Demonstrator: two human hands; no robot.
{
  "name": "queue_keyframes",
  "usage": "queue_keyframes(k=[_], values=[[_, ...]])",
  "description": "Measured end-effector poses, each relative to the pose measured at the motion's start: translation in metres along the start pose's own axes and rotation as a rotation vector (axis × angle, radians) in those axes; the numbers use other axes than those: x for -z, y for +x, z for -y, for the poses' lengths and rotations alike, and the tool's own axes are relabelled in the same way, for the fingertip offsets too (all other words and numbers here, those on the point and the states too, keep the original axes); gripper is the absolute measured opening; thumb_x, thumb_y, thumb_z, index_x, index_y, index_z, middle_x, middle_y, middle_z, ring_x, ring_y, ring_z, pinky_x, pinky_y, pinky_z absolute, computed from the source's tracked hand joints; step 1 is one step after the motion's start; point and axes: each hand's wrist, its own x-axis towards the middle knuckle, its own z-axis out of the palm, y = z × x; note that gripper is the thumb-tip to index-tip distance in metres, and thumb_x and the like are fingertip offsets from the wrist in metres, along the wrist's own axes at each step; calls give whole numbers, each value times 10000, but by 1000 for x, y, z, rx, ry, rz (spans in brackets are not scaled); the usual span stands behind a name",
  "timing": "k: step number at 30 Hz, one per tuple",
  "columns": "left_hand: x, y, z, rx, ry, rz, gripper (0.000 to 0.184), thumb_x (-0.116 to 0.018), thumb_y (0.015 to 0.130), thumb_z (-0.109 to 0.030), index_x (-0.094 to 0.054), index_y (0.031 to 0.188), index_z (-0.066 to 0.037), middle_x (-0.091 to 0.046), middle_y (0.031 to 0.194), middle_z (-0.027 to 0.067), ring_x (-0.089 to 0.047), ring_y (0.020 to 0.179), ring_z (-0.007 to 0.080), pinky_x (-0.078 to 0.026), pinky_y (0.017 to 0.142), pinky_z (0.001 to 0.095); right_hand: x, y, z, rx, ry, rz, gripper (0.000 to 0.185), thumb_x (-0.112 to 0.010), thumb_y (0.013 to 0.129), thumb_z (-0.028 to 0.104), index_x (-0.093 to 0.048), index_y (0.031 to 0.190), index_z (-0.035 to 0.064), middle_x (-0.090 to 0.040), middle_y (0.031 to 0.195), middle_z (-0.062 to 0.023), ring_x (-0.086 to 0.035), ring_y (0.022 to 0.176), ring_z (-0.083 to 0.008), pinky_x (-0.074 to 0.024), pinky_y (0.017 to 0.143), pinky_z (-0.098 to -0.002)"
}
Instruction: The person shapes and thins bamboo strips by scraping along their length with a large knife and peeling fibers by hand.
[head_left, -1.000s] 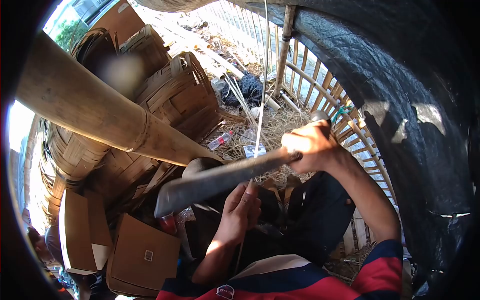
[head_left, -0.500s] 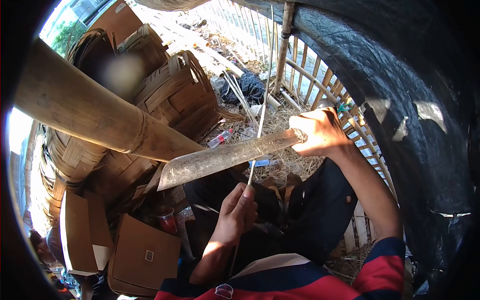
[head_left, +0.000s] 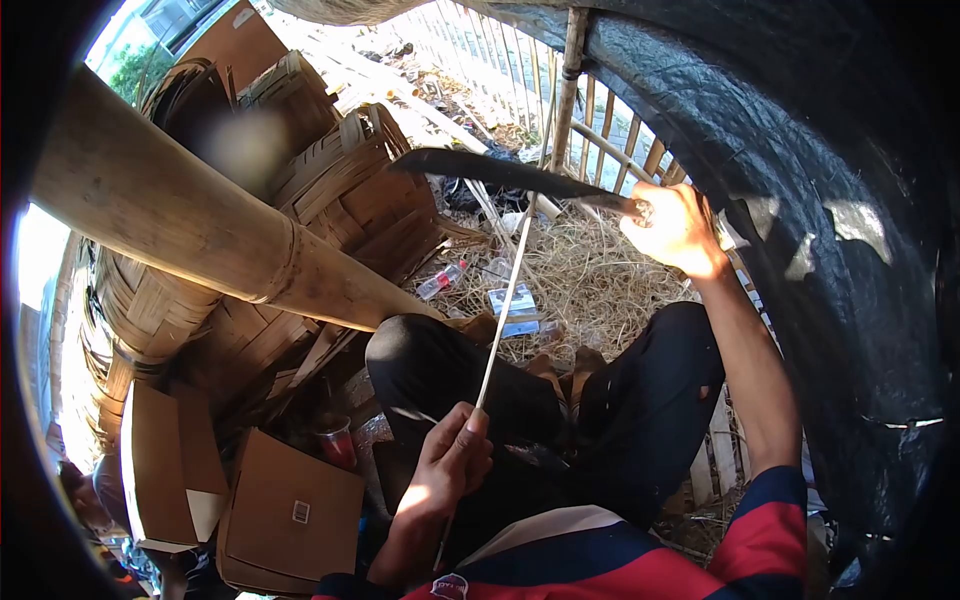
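My left hand point(head_left: 455, 452) is closed round a long thin pale strip point(head_left: 508, 300), thumb on top, low in front of my lap. The strip slants up and away, past the fence post. My right hand point(head_left: 672, 228) grips the handle of a large dark machete point(head_left: 510, 176) farther out on the right. Its blade points left and lies across the upper part of the strip; whether they touch I cannot tell.
A thick bamboo pole point(head_left: 200, 215) crosses the left side. Woven baskets point(head_left: 345, 190) and cardboard boxes point(head_left: 290, 510) stand beyond and below it. Straw, a plastic bottle point(head_left: 441, 280) and a red cup point(head_left: 338, 445) lie about. Black sheeting point(head_left: 850, 300) hangs right; part of another person point(head_left: 105, 490) shows lower left.
The machete has moved up and away from me along the strip, with my right hand. My left hand has come lower and nearer to my body, still holding the strip.
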Motion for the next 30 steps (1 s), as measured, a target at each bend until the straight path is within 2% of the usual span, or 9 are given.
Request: queue_keyframes(k=[2, 5, 7, 11, 17, 19, 23, 27, 30], values=[[0, 2, 4, 0, 15, -5, 239, -453, 1009, -290, -425, 825, -140, -249, 542, -91, -206, 406, 9, -147, 357, 193, -5, 0, -8, -40, -18, 29, 213, -677, 713, 300, -616, 748, 99, -574, 553, -123, -600, 511, -302, -484, 509, -399], [-7, 12, 8, 3, 25, 1, 238, -460, 1007, -293, -428, 830, -138, -257, 547, -90, -215, 411, 10, -151, 364, 194, -10, -7, 4, 257, 93, 26, 224, -670, 692, 297, -591, 717, 89, -585, 571, -117, -603, 524, -291, -485, 523, -396], [-12, 22, 9, -46, 48, -6, 239, -457, 1009, -294, -431, 832, -136, -265, 545, -87, -217, 409, 13, -154, 362, 197, -6, -12, 30, 412, 2, 39, 177, -698, 597, 163, -561, 679, 85, -537, 554, -91, -563, 491, -283, -446, 471, -361], [-17, 22, 6, -74, 82, 19, 248, -454, 1010, -293, -425, 821, -135, -269, 542, -84, -216, 407, 14, -154, 359, 203, -12, -8, 43, 610, 37, 126, 192, -683, 552, 173, -528, 648, 110, -526, 546, -69, -575, 513, -282, -454, 487, -375], [-1, -1, 9, 7, 101, -44, 251, -456, 1009, -281, -411, 804, -143, -274, 553, -83, -229, 416, 14, -160, 372, 199, -11, 8, -10, 34, 210, 49, 153, -703, 708, 167, -613, 716, 44, -546, 518, -113, -568, 461, -225, -442, 471, -345], [3, -2, 11, 61, 45, -24, 257, -470, 1002, -292, -408, 797, -152, -263, 556, -88, -233, 422, 12, -161, 380, 194, -13, 5, -13, -7, 175, 24, 146, -701, 706, 163, -630, 731, 37, -549, 515, -115, -552, 453, -223, -443, 476, -336], [9, -5, 16, 129, 30, 13, 255, -482, 998, -319, -441, 841, -122, -322, 595, -79, -270, 466, 12, -202, 414, 196, -10, 0, -5, 354, 242, 59, 144, -698, 671, 150, -591, 681, 54, -507, 499, -93, -507, 430, -213, -416, 464, -332], [17, -17, 21, 124, -16, 72, 260, -483, 995, -334, -443, 846, -125, -319, 602, -80, -270, 469, 10, -199, 413, 193, -22, 7, -27, -90, 91, 7, 235, -692, 705, 242, -635, 749, 19, -568, 549, -114, -556, 472, -210, -440, 485, -340], [20, -16, 30, 111, -30, 22, 260, -478, 997, -336, -445, 848, -126, -316, 606, -81, -273, 474, 9, -200, 413, 193, -25, 13, -33, -193, 72, -143, 239, -691, 722, 259, -650, 773, 29, -580, 586, -111, -551, 514, -166, -438, 518, -335]])
